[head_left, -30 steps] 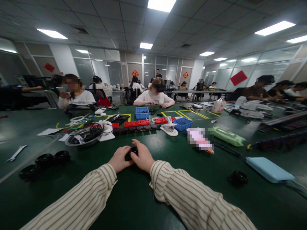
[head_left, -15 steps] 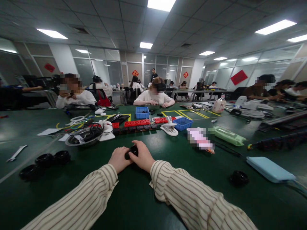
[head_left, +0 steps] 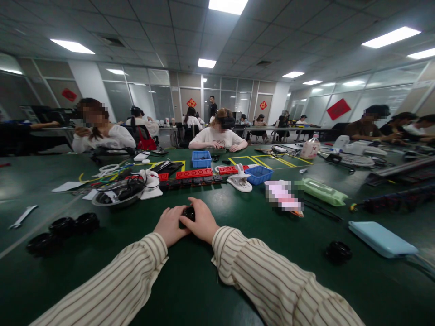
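The person is wearing a long-sleeved shirt in cream cloth with thin dark stripes running along each arm. Both sleeves are ending in buttoned-looking cuffs at the wrists, the cloth creasing loosely above them. The left hand [head_left: 169,225] and the right hand [head_left: 203,222] are showing bare, without gloves or rings.
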`<state>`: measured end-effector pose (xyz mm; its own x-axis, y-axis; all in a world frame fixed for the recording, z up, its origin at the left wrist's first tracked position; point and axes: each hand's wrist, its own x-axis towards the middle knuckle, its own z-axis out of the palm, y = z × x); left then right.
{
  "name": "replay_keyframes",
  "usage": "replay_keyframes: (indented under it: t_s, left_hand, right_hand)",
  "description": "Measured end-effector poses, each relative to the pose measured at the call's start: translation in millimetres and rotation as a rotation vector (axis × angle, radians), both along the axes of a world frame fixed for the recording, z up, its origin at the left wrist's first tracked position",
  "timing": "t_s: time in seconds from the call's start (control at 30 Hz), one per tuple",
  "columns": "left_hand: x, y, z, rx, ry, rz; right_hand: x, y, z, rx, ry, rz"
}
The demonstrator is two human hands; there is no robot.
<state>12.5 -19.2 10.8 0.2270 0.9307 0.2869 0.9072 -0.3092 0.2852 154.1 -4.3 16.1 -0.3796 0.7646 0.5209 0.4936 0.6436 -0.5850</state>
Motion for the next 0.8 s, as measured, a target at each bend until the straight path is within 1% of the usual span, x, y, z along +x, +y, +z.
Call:
replay_keyframes:
  t_s: [0.1,0.2,0.27,0.4,0.5,0.6,0.8]
  left_hand:
    - [4,-1,1.5,0.017,0.04,0.057]
    - [4,0,3.1,0.037,0.073,0.08]
    - [2,1,4.1,0.03,0.052,0.041]
    - [-5,5,4.8,-0.044,-0.075,-0.103]
    - [-8,6,3.5,-0.051,-0.11,-0.143]
    - [-7,5,2.1,-0.014,-0.055,-0.092]
    - [2,0,0.0,0.023,0.044,0.085]
  right_hand:
    - [-2,2,-3.3,0.007,-0.023,-0.045]
    - [-3,3,-6.0,0.014,-0.009,-0.035]
    - [-3,3,-6.1,0.014,0.02,-0.006]
    - [-1,2,-3.8,-0.027,0.066,0.087]
    - [0,1,-2.4,-0.05,0.032,0.108]
    - [1,1,-1.3,-0.026,0.007,0.066]
    - [-1,1,-1.0,0.032,-0.026,-0.036]
